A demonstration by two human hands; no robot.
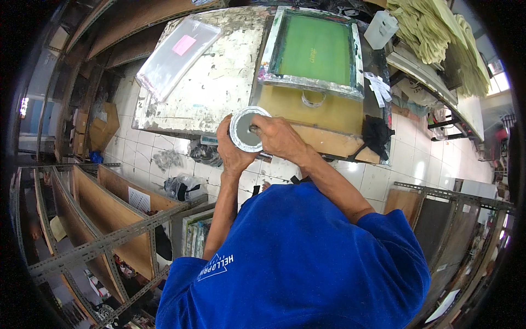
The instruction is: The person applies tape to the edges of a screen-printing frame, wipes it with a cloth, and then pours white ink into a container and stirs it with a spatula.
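Observation:
A round open can [236, 136] with a white-smeared rim stands in front of my body at the table's near edge. Grey paint-like material [245, 124] shows inside it. My left hand [232, 151] is wrapped around the can's left and near side. Over the right part of the opening, my right hand [278, 140] is closed, fingertips at the can's mouth. A small dark piece shows at those fingertips; its kind cannot be made out. Just beyond the can, a printing screen with green mesh [313, 46] lies on an amber board [342, 109].
Clear plastic sleeves [183, 57] with a pink label lie on the stained white tabletop [230, 60]. Right of the screen are a white jug [381, 30], paper strips [378, 89] and black cloth [378, 134]. Racks of boards [112, 205] flank me at left and right.

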